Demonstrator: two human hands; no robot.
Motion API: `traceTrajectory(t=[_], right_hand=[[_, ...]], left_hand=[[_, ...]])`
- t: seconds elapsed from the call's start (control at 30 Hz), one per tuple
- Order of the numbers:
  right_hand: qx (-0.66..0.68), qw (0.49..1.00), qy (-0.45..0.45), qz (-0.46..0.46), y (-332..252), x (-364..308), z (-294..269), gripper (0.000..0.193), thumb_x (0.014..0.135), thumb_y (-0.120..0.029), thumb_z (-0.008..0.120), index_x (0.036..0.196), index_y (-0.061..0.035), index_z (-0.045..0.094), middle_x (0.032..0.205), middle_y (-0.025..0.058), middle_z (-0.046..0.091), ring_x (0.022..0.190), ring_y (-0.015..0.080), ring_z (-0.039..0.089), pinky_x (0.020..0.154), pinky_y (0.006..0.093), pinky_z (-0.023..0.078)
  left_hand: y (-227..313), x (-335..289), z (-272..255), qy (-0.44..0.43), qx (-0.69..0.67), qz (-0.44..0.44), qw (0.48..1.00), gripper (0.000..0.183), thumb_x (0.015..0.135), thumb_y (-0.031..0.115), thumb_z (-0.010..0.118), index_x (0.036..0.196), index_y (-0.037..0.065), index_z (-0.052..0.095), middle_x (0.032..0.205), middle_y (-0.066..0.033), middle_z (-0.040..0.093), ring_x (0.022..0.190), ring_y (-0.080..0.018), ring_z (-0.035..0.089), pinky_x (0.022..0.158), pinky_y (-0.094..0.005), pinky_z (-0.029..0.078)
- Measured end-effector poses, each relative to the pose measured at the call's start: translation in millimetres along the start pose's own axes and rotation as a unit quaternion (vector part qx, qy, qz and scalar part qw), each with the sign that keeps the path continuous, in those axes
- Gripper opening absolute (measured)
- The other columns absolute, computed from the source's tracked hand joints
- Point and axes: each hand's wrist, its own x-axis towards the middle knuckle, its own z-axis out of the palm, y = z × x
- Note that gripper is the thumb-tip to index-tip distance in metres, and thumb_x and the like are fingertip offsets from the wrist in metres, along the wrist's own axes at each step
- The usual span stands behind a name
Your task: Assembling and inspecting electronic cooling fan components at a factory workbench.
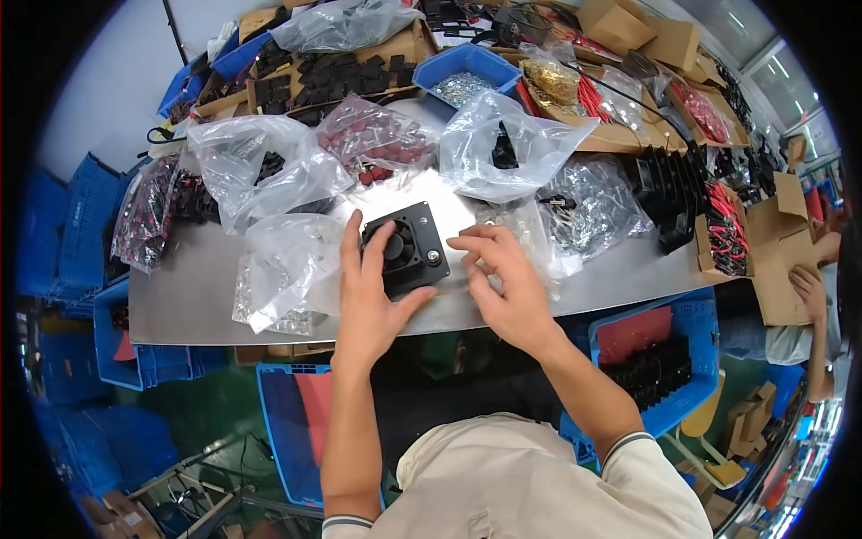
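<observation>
A square black panel (420,239) with a round cooling fan (399,248) and shiny metal fittings on its right side lies tilted on the metal table. My left hand (370,301) grips this fan panel along its left side, fingers reaching over the fan and the thumb by the near edge. Just right of the panel hovers my right hand (514,287), fingers bent and apart, with nothing visible between them. Clear plastic bags of small metal parts (285,269) and of hardware (530,235) flank the two hands.
Across the table (193,301) stand more clear bags (256,162), a bag of dark red parts (373,144) and a blue bin of small metal pieces (467,74). Black brackets (664,193) stand at the right. Below the edge are blue crates (292,431). At far right, another person's hand (808,292) touches a cardboard box (781,251).
</observation>
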Motion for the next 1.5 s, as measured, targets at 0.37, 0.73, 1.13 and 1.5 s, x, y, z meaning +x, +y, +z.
traceTrajectory(t=[0.37, 0.73, 1.13, 1.5], right_hand=[[0.047, 0.999, 0.007, 0.002, 4, -33, -18, 0.034, 0.087, 0.007, 0.053, 0.117, -0.0048, 0.062, 0.119, 0.0108, 0.054, 0.091, 0.0156, 0.059, 0.074, 0.0259, 0.048], [0.160, 0.986, -0.035, 0.013, 4, -27, -16, 0.045, 0.085, 0.000, 0.066, 0.128, -0.0025, 0.052, 0.124, 0.0117, 0.058, 0.109, 0.0197, 0.061, 0.088, 0.0319, 0.051], [0.148, 0.984, -0.037, -0.092, -16, -10, -3, 0.030, 0.081, 0.002, 0.069, 0.110, 0.0007, 0.061, 0.099, 0.0096, 0.064, 0.086, 0.0169, 0.065, 0.074, 0.0283, 0.052], [0.140, 0.984, -0.023, -0.104, -24, -12, -4, 0.024, 0.082, 0.001, 0.068, 0.105, 0.0034, 0.063, 0.095, 0.0128, 0.062, 0.081, 0.0225, 0.066, 0.072, 0.0314, 0.053]], left_hand=[[7, 21, -6, -0.093, 0.038, -0.013, 0.995, 0.096, 0.060, 0.013, 0.087, 0.144, 0.008, 0.040, 0.146, -0.0196, 0.035, 0.132, -0.0365, 0.040, 0.109, -0.0415, 0.035], [45, -6, -17, -0.053, -0.336, -0.152, 0.928, 0.098, 0.060, 0.005, 0.083, 0.146, 0.001, 0.036, 0.134, -0.0106, 0.049, 0.117, -0.0203, 0.054, 0.097, -0.0315, 0.044], [46, -28, -17, -0.032, -0.445, -0.215, 0.869, 0.099, 0.061, 0.005, 0.085, 0.147, 0.005, 0.036, 0.138, -0.0093, 0.045, 0.120, -0.0204, 0.053, 0.100, -0.0327, 0.044], [36, -32, -12, -0.037, -0.473, -0.194, 0.859, 0.096, 0.064, 0.008, 0.086, 0.146, 0.003, 0.036, 0.138, -0.0093, 0.044, 0.123, -0.0207, 0.050, 0.105, -0.0335, 0.040]])
